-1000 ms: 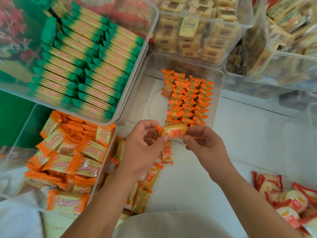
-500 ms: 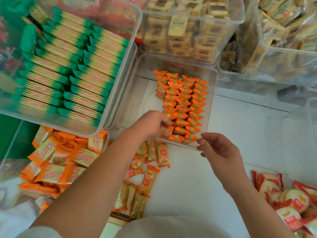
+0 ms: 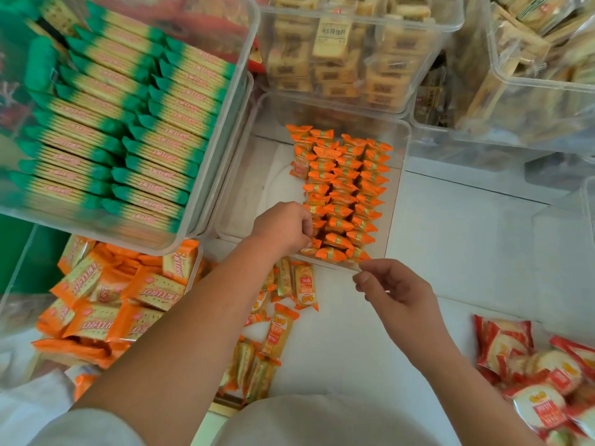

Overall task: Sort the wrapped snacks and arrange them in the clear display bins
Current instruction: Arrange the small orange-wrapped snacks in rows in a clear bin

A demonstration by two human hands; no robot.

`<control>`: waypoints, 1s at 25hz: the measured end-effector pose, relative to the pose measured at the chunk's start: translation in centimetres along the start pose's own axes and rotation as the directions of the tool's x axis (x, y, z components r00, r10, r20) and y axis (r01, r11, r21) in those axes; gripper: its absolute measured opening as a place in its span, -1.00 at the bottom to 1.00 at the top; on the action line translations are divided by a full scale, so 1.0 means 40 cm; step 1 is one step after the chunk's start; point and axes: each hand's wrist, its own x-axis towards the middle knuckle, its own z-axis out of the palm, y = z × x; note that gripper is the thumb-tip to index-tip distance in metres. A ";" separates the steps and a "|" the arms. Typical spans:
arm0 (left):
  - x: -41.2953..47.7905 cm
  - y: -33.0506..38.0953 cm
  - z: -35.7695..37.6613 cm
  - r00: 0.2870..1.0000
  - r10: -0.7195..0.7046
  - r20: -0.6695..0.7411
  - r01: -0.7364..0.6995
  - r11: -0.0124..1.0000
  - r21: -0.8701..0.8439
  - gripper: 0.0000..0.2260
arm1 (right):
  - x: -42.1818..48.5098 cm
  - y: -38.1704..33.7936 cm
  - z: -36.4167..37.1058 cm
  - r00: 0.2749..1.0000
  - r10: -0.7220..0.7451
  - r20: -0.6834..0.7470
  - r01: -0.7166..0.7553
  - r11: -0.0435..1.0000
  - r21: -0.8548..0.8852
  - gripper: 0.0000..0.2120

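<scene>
- My left grip (image 3: 283, 226) is drawn in narrow, fingers curled down onto the nearest small orange snack (image 3: 309, 251) at the front of the left row. My thumb is hidden, so I cannot tell whether I pinch it or only press it.
- My right grip (image 3: 396, 294) is loose and holds nothing. Its thumb and forefinger are close together just beside the front right corner of the middle bin (image 3: 404, 149).
- That clear bin holds the small orange snacks in three overlapping rows (image 3: 341, 194) along its right side, while its left side shows bare white floor.
- Just outside the bin's front wall, loose yellow-and-orange snacks (image 3: 280, 329) lie scattered on the white tabletop (image 3: 450, 252), partly under my left forearm.
- To the left, a low clear bin (image 3: 197, 252) holds orange cracker packs (image 3: 128, 310) heaped at all angles.
- Above it, a larger clear bin (image 3: 238, 91) is packed with green-ended cracker packs (image 3: 128, 123) in two neat columns (this one overlaps the orange cracker bin's far edge).
- Behind the middle bin, another clear bin (image 3: 450, 27) is full of tan wrapped packs (image 3: 354, 59).
- At far right, a tilted clear bin (image 3: 502, 69) holds pale wrapped packs (image 3: 531, 43).
- At the near right, red-and-white wrapped round snacks (image 3: 531, 381) lie in a pile on the tabletop.
</scene>
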 end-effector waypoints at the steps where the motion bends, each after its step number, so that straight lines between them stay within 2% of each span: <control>1: -0.002 0.003 0.000 1.000 -0.014 -0.019 0.014 0.999 0.038 -0.83 | -0.006 0.005 0.012 1.000 0.000 0.027 0.000 1.000 -0.016 -0.86; 4: -0.048 -0.017 -0.013 0.989 0.033 -0.141 -0.038 0.999 -0.032 -0.89 | -0.014 0.042 0.061 0.991 0.044 0.125 -0.026 0.989 -0.142 -0.88; 7: -0.167 -0.056 -0.013 0.909 0.100 -0.405 -0.195 0.960 -0.200 -0.91 | 0.016 0.113 0.128 0.986 0.038 0.160 0.016 0.945 -0.326 -0.91; 9: -0.277 -0.094 0.017 0.861 0.030 -0.507 -0.228 0.915 -0.332 -0.95 | 0.049 0.162 0.189 0.984 -0.008 0.178 0.094 0.874 -0.477 -0.75; 10: -0.328 -0.117 0.050 0.867 -0.026 -0.497 -0.201 0.895 -0.398 -0.96 | 0.064 0.183 0.215 0.979 -0.030 0.202 0.136 0.837 -0.530 -0.67; 12: -0.414 -0.158 0.138 0.919 -0.124 -0.373 -0.070 0.882 -0.465 -0.95 | 0.084 0.220 0.253 0.965 -0.052 0.256 0.206 0.754 -0.624 -0.62; 15: -0.465 -0.208 0.294 0.969 -0.195 -0.154 0.133 0.931 -0.339 -0.90 | 0.076 0.259 0.249 0.957 -0.100 0.271 0.274 0.614 -0.740 -0.65; 17: -0.454 -0.211 0.370 0.977 -0.184 -0.104 0.158 0.963 -0.218 -0.79 | 0.054 0.283 0.218 0.971 -0.100 0.218 0.234 0.592 -0.771 -0.68; 20: -0.419 -0.199 0.420 0.983 -0.166 -0.085 0.157 0.983 -0.100 -0.58 | 0.019 0.309 0.170 0.993 -0.020 0.115 0.104 0.600 -0.793 -0.81; 22: -0.402 -0.205 0.428 0.978 -0.182 -0.100 0.169 0.978 -0.122 -0.59 | 0.005 0.326 0.149 0.999 0.048 0.025 -0.013 0.655 -0.756 -0.86; 25: -0.395 -0.206 0.425 0.978 -0.202 -0.056 0.188 0.965 -0.185 -0.66 | -0.015 0.332 0.137 0.968 0.239 -0.078 -0.244 0.817 -0.522 -0.63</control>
